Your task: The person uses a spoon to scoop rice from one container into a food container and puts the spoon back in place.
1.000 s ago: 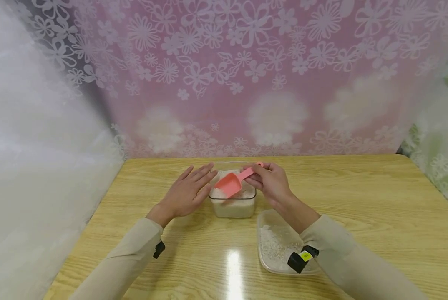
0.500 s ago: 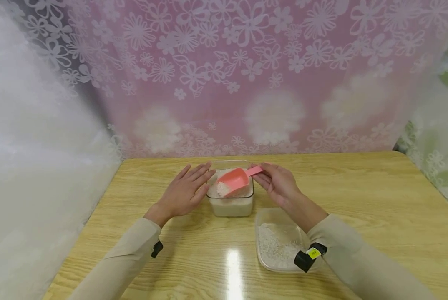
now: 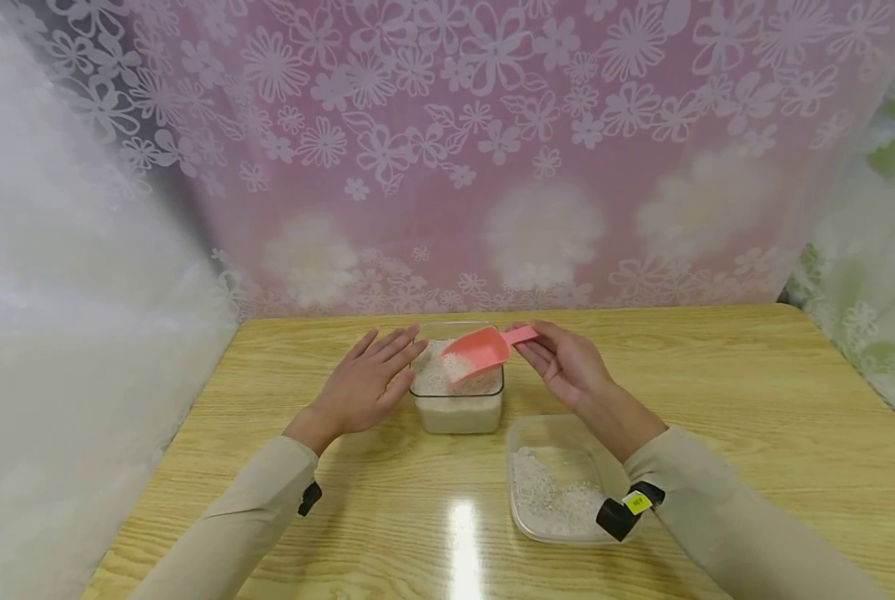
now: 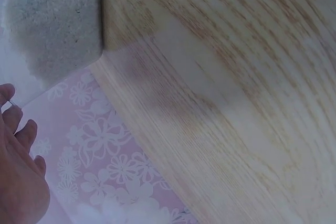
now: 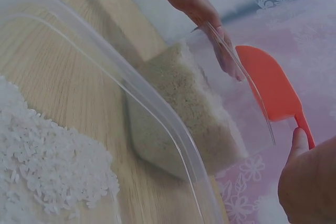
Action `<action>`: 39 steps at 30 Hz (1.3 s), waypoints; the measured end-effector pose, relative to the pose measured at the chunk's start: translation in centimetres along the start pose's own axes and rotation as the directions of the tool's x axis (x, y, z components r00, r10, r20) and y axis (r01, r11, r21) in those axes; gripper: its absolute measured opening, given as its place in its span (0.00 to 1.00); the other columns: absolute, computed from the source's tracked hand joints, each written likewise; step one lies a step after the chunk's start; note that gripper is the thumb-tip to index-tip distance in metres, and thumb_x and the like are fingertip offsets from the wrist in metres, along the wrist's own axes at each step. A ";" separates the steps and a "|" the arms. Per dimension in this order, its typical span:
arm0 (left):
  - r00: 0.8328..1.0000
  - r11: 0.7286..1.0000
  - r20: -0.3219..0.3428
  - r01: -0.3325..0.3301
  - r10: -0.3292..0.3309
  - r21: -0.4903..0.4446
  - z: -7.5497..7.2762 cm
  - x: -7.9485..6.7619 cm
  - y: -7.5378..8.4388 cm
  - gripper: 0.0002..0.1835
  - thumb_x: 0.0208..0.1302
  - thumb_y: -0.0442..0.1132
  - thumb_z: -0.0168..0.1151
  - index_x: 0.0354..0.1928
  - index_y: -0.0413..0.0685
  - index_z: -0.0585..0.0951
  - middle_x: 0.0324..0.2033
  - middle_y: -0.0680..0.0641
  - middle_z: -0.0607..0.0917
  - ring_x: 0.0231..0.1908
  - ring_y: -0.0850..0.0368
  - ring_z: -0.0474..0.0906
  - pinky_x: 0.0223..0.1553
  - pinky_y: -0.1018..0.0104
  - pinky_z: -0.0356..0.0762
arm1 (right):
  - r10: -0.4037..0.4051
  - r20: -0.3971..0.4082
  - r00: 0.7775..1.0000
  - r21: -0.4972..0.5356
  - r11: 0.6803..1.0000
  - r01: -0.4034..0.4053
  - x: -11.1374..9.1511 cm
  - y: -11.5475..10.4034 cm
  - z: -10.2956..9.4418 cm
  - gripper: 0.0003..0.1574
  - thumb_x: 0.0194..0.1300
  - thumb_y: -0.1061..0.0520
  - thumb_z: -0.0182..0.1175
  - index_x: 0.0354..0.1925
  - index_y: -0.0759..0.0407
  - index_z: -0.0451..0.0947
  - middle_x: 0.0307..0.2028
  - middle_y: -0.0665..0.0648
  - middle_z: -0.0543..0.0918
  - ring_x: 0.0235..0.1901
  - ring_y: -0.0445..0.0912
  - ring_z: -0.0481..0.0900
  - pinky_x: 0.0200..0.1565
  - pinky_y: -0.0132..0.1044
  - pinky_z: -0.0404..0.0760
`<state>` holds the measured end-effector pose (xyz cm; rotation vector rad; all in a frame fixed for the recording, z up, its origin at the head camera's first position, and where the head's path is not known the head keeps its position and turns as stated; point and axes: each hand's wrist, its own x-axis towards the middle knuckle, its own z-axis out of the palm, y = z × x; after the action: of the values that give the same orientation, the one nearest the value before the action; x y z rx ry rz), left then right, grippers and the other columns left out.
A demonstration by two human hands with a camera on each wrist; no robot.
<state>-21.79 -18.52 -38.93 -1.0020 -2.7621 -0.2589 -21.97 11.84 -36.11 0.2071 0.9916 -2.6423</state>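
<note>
Pink scoop [image 3: 485, 352] hangs over the open top of a clear glass container [image 3: 458, 417], its mouth tipped down to the left and a small heap of white rice [image 3: 458, 367] lying near its lip. The right hand [image 3: 571, 362] pinches the scoop's handle between thumb and fingers. The left hand [image 3: 361, 383] holds nothing; it lies with fingers stretched at the left side of the glass container, and I cannot tell whether it presses on the glass. Pale grains [image 3: 430, 367] fill much of that container, which stands near the far edge of the wood-grain desk [image 3: 387, 525]. Nearer the person, to the right, a clear plastic tub [image 3: 560, 429] holds loose white grains and sits partly beneath the right forearm. Behind the desk hangs a pink curtain [image 3: 417, 167] printed with white flowers
</note>
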 end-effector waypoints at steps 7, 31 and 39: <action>1.000 1.000 -0.007 -0.005 0.005 -0.001 -0.1 0.0 0.1 0.27 0.76 0.51 0.36 0.73 0.53 0.60 0.72 0.49 0.57 0.71 0.54 0.50 0.70 0.51 0.40 | 0.027 0.005 1.000 0.085 0.996 -0.027 -0.3 -0.7 -0.5 0.14 0.72 0.64 0.50 0.38 0.68 0.81 0.39 0.65 0.85 0.42 0.51 0.84 0.51 0.35 0.76; 1.000 0.999 -0.009 0.006 -0.007 -0.034 0.4 -0.1 0.0 0.27 0.77 0.51 0.35 0.73 0.54 0.60 0.72 0.50 0.55 0.71 0.56 0.49 0.70 0.52 0.38 | 0.054 0.028 0.998 0.176 0.983 -0.058 -1.7 -2.5 -2.2 0.11 0.71 0.65 0.51 0.40 0.69 0.80 0.42 0.66 0.84 0.44 0.53 0.83 0.51 0.36 0.76; 1.000 0.999 -0.015 0.006 -0.007 -0.041 0.3 -0.1 0.0 0.26 0.77 0.49 0.39 0.73 0.55 0.60 0.73 0.50 0.55 0.71 0.56 0.48 0.70 0.52 0.38 | 0.072 0.051 0.996 0.201 0.976 -0.081 -3.2 -3.5 -3.1 0.12 0.71 0.65 0.51 0.42 0.69 0.80 0.44 0.66 0.83 0.44 0.53 0.83 0.51 0.36 0.76</action>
<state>-21.77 -18.51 -39.28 -0.9969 -2.7580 -0.3237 -20.05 17.13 -35.56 0.2277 0.6851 -2.6634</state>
